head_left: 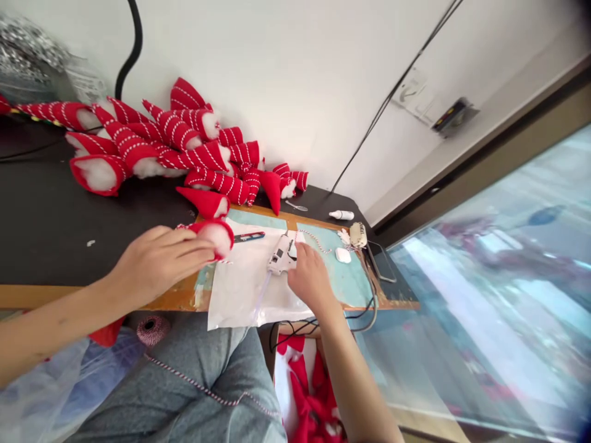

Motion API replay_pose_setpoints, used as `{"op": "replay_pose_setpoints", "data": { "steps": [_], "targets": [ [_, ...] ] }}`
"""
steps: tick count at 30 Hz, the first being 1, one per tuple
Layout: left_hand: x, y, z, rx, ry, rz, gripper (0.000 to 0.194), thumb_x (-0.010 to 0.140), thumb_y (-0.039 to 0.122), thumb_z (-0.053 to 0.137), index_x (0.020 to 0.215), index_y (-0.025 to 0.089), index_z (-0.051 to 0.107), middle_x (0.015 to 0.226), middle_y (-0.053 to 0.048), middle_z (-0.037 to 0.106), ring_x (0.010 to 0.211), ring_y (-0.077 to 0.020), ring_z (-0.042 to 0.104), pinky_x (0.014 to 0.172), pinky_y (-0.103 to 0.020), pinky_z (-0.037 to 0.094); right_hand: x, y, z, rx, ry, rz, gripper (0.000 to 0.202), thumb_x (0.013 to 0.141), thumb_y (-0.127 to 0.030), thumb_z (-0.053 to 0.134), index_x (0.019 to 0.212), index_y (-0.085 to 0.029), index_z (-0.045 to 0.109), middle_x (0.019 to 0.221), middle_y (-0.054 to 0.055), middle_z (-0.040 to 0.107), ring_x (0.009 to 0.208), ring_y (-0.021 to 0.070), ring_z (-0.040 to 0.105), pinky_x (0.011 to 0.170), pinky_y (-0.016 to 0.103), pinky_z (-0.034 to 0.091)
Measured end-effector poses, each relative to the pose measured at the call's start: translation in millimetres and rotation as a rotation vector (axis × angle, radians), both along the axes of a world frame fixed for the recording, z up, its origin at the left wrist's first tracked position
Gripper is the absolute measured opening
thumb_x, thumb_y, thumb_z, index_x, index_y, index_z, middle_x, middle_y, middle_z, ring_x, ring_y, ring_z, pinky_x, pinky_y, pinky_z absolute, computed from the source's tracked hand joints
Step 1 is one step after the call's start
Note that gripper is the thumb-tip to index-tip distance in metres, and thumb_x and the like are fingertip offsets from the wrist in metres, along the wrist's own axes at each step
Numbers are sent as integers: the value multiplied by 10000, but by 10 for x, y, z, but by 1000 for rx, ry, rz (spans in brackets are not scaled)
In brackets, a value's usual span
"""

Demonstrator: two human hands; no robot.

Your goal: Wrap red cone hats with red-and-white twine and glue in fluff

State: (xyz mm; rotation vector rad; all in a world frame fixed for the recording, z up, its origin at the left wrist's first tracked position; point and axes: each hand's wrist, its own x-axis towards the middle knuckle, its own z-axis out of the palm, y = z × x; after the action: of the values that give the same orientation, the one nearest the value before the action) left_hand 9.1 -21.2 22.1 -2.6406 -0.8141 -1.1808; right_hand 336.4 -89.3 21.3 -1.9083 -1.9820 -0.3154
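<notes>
Red stuffed cone (218, 239) pokes past the left fingers (196, 247) pinching it; right fingers (303, 255) grip the glue gun (279, 256).

Black wood-edged desktop (41, 209)
Stuffed red cones (194, 159) at ten o'clock, white squeeze bottle (342, 215) at three, smartphone (382, 262) at four.

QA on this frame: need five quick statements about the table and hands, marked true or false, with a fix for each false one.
1. The left hand holds a stuffed red cone. True.
2. The white bottle stands upright. False: it lies on its side.
3. The right hand is at the glue gun. True.
4. The spool of striped twine sits at the middle of the table. False: it is beyond the table's near edge, by the person's jeans.
5. The phone lies to the right of the glue gun in the picture. True.
</notes>
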Motion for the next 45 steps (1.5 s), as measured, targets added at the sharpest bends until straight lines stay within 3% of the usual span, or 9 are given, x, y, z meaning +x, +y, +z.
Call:
{"op": "replay_pose_setpoints", "data": {
  "steps": [3, 6, 10, 14, 17, 20, 23, 29, 45],
  "targets": [
    [-66, -240, -419, 123, 148, 11, 417, 1088, 108, 445, 1114, 309, 809, 1210, 22, 843, 1092, -227, 708, 845, -378, 496, 72, -91, -413, -75, -30, 15, 653, 751, -63, 525, 1399, -69, 605, 1409, 251, 689, 1356, 384, 620, 1172, 564, 498],
    [-106, -377, -587, 151, 214, 77, 357, 1095, 122, 474, 1102, 264, 802, 1246, -19, 829, 1148, -253, 685, 880, -386, 502, 71, -3, -504, -57, -13, 12, 572, 787, -94, 520, 1349, -69, 626, 1358, 241, 703, 1289, 379, 635, 1162, 550, 496],
    [-146, -446, -618, 92, 201, 119, 353, 1103, 136, 491, 1073, 277, 813, 1301, -17, 809, 1210, -247, 665, 944, -386, 523, 57, 9, -371, -27, 42, 7, 405, 808, -133, 556, 1193, -125, 681, 1238, 204, 721, 1099, 353, 685, 981, 463, 578],
    [-206, -483, -665, 67, 169, 136, 334, 1084, 122, 535, 1089, 292, 822, 1332, -19, 801, 1231, -246, 676, 988, -384, 539, -98, -395, -200, 145, 241, 216, 164, 975, -308, 604, 1072, -192, 668, 1067, 146, 721, 936, 294, 693, 798, 389, 578],
    [-240, -497, -720, 50, 102, 129, 314, 1050, 110, 597, 1083, 308, 839, 1332, -26, 802, 1202, -267, 700, 992, -400, 544, -376, -788, -93, 151, 434, 372, 290, 1062, -479, 560, 955, -224, 650, 890, 87, 683, 799, 254, 663, 697, 362, 532],
    [-248, -499, -751, 17, 22, 109, 321, 1019, 99, 641, 1095, 334, 847, 1321, -19, 805, 1178, -271, 712, 998, -410, 541, -671, -1007, -58, -11, 646, 414, 508, 1070, -655, 478, 829, -232, 621, 746, 39, 609, 677, 213, 617, 590, 328, 447],
    [-242, -491, -756, 8, -4, 68, 295, 994, 83, 683, 1107, 302, 843, 1317, -44, 804, 1177, -278, 709, 1009, -417, 541, -843, -1009, -106, -156, 773, 381, 593, 1039, -740, 461, 782, -225, 605, 743, 28, 590, 652, 190, 602, 575, 310, 415],
    [-261, -478, -813, -15, 0, 46, 261, 995, 90, 691, 1116, 277, 826, 1338, -48, 791, 1210, -279, 696, 1056, -444, 561, -924, -851, -189, -303, 802, 324, 542, 1027, -715, 490, 791, -231, 555, 742, 13, 557, 632, 171, 550, 563, 286, 390],
    [-242, -482, -787, -26, -57, 11, 341, 961, 77, 721, 1193, 321, 773, 1308, -5, 796, 1192, -267, 712, 1046, -419, 583, -854, -855, -162, -340, 785, 316, 572, 1017, -735, 481, 766, -226, 558, 700, 16, 566, 605, 167, 550, 553, 278, 377]
  ]
}}
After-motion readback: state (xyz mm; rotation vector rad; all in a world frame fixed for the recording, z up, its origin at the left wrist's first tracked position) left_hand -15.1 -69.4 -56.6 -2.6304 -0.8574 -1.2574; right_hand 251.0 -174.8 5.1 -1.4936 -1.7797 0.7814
